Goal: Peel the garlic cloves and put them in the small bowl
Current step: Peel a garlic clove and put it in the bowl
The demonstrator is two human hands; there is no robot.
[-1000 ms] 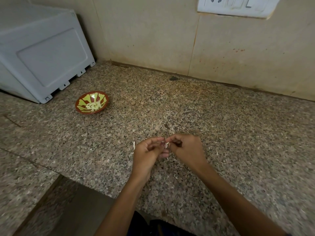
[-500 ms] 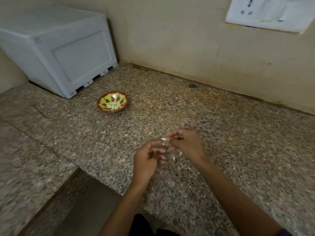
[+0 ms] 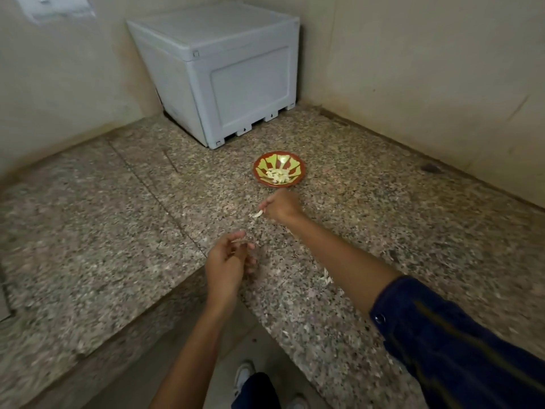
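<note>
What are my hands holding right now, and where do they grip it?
The right hand pinches a pale garlic clove by one end at its fingertips, short of the small bowl. The left hand has loosely curled fingers; nothing clearly shows in it.

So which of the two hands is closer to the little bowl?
The right hand, stretched out just short of the small bowl and pinching a pale garlic piece. The left hand hangs back near the counter edge.

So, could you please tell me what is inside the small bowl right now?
The small bowl holds a little heap of pale peeled garlic cloves at its centre. How many there are cannot be told, and the heap covers the bottom of the bowl.
</note>
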